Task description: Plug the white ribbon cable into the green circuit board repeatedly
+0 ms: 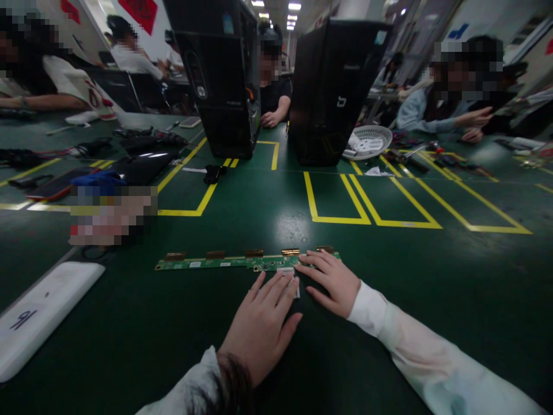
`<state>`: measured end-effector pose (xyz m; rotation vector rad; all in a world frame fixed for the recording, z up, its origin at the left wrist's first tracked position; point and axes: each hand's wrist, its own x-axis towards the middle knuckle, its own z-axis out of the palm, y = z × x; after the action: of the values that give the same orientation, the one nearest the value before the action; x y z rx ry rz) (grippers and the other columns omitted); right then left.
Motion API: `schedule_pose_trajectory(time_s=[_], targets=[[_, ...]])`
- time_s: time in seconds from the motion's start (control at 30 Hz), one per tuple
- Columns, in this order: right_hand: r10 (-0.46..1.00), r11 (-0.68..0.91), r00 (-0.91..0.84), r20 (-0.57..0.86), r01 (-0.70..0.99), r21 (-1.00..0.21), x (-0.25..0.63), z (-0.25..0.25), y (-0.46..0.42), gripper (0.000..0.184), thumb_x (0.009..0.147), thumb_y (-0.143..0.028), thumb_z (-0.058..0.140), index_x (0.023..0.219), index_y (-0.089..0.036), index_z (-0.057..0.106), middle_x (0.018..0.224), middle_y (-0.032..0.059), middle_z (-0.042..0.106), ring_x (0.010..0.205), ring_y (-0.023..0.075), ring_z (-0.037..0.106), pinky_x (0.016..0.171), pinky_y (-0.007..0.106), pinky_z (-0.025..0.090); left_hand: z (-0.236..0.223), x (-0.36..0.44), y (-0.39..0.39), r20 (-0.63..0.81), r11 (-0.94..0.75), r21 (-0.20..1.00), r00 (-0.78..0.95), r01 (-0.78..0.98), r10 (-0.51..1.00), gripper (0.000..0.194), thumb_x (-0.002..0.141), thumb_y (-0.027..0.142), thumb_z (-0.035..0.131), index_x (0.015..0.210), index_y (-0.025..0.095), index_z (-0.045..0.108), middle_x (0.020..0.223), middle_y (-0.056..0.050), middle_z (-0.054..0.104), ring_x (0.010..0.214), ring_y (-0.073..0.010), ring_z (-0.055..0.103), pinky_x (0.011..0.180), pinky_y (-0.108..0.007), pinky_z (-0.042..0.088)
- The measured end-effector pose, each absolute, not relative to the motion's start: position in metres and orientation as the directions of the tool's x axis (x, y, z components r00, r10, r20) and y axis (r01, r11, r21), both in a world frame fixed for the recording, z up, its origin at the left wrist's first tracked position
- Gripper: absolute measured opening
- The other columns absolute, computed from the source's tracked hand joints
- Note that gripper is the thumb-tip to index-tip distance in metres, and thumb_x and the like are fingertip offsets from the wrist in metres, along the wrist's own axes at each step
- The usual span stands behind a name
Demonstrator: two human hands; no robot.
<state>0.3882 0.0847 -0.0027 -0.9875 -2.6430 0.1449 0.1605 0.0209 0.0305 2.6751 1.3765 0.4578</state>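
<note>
A long, narrow green circuit board [233,262] lies flat on the green table, with several copper-coloured flex tabs along its far edge. Near its middle a white flat ribbon cable [286,271] comes off the near edge, partly hidden under fingers. My left hand [265,323] rests palm down over that cable, fingers stretched out and thumb apart. Over the board's right end lies my right hand [330,279], fingers spread, fingertips at the board and covering part of it. Neither hand is wrapped round anything.
Two black computer towers [224,86] stand at the back, with a person's hand [271,119] between them. A white box-like device [47,311] lies at left, near cables and a dark glossy panel [144,164]. A white basket [371,141] sits back right. Yellow tape [341,220] marks the table.
</note>
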Motion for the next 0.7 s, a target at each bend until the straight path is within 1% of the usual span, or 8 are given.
schedule_pose_trajectory(time_s=[0.07, 0.13, 0.23, 0.33, 0.43, 0.57, 0.7], targets=[[0.646, 0.763, -0.717, 0.261, 0.618, -0.19, 0.389, -0.004, 0.086, 0.046, 0.092, -0.032, 0.048, 0.136, -0.018, 0.052, 0.139, 0.0121, 0.052, 0.133, 0.0284, 0.041, 0.11, 0.053, 0.034, 0.033, 0.159, 0.023, 0.264, -0.581, 0.213, 0.526, 0.786, 0.808, 0.041, 0.095, 0.031, 0.043, 0.134, 0.018, 0.051, 0.137, -0.006, 0.059, 0.129, -0.021, 0.051, 0.11, -0.044, 0.04], [0.637, 0.77, -0.722, 0.27, 0.612, -0.18, 0.389, -0.005, 0.088, 0.046, 0.092, -0.032, 0.047, 0.136, -0.017, 0.052, 0.139, 0.0127, 0.052, 0.132, 0.0283, 0.041, 0.109, 0.053, 0.035, 0.035, 0.156, 0.026, 0.291, -0.56, 0.196, 0.497, 0.805, 0.817, 0.038, 0.095, 0.027, 0.043, 0.129, 0.018, 0.055, 0.131, -0.007, 0.063, 0.123, -0.022, 0.056, 0.106, -0.044, 0.044], [0.622, 0.782, -0.729, 0.287, 0.599, -0.171, 0.389, -0.005, 0.091, 0.045, 0.093, -0.031, 0.046, 0.134, -0.016, 0.053, 0.137, 0.0136, 0.053, 0.13, 0.028, 0.042, 0.107, 0.052, 0.037, 0.041, 0.149, 0.032, 0.317, -0.489, 0.184, 0.42, 0.853, 0.851, 0.035, 0.096, 0.027, 0.041, 0.123, 0.017, 0.06, 0.121, -0.008, 0.067, 0.112, -0.0228, 0.061, 0.098, -0.044, 0.049], [0.611, 0.79, -0.734, 0.297, 0.591, -0.163, 0.388, -0.007, 0.094, 0.044, 0.093, -0.03, 0.045, 0.134, -0.016, 0.054, 0.135, 0.014, 0.054, 0.128, 0.0278, 0.044, 0.106, 0.052, 0.038, 0.048, 0.141, 0.035, 0.345, -0.395, 0.172, 0.32, 0.902, 0.882, 0.034, 0.096, 0.028, 0.041, 0.12, 0.016, 0.062, 0.116, -0.01, 0.068, 0.106, -0.0228, 0.063, 0.092, -0.042, 0.052], [0.606, 0.791, -0.733, 0.31, 0.596, -0.138, 0.389, -0.009, 0.095, 0.044, 0.093, -0.03, 0.045, 0.134, -0.015, 0.053, 0.135, 0.015, 0.053, 0.128, 0.0287, 0.044, 0.106, 0.053, 0.038, 0.05, 0.131, 0.028, 0.341, -0.311, 0.162, 0.243, 0.936, 0.908, 0.036, 0.096, 0.029, 0.041, 0.121, 0.015, 0.062, 0.117, -0.011, 0.068, 0.105, -0.0232, 0.064, 0.09, -0.041, 0.053], [0.593, 0.793, -0.724, 0.352, 0.601, -0.101, 0.387, -0.011, 0.092, 0.046, 0.094, -0.03, 0.044, 0.136, -0.015, 0.052, 0.139, 0.0168, 0.049, 0.132, 0.0305, 0.04, 0.108, 0.055, 0.036, 0.038, 0.106, 0.003, 0.313, -0.204, 0.173, 0.143, 0.964, 0.939, 0.041, 0.096, 0.035, 0.039, 0.127, 0.015, 0.059, 0.125, -0.011, 0.064, 0.111, -0.0238, 0.061, 0.094, -0.042, 0.052], [0.551, 0.83, -0.758, 0.348, 0.541, -0.135, 0.374, -0.008, 0.085, 0.046, 0.095, -0.038, 0.045, 0.136, -0.02, 0.055, 0.144, 0.0165, 0.043, 0.135, 0.0303, 0.035, 0.108, 0.054, 0.035, 0.015, 0.069, -0.022, 0.333, -0.11, 0.153, 0.053, 0.982, 0.941, 0.047, 0.096, 0.042, 0.036, 0.127, 0.015, 0.059, 0.127, -0.012, 0.063, 0.111, -0.025, 0.061, 0.093, -0.041, 0.052]])
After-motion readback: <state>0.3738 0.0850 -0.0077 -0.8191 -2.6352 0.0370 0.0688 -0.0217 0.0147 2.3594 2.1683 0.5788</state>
